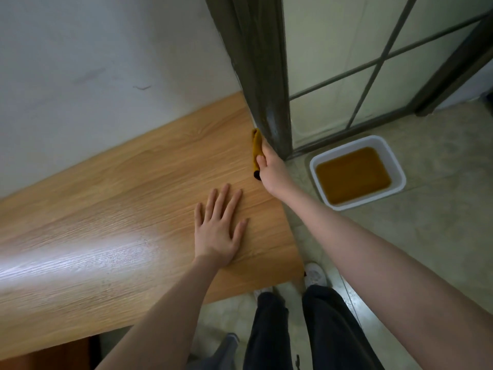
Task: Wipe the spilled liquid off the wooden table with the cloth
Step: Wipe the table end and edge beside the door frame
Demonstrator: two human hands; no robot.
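Low centre, the left hand (217, 225) lies flat, fingers straight, on the table (106, 209). Further up, the right hand (272, 166) grips the cloth (256, 148) at the table's right edge. Best sweep leftward with firm pressure: open wood lies there; a door frame (269, 89) crowds above.

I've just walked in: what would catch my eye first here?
Probably the white tub of brown liquid on the floor, right of the wooden table. Next, the right hand gripping a mustard cloth at the table's far edge, while the left hand lies flat on the wood.
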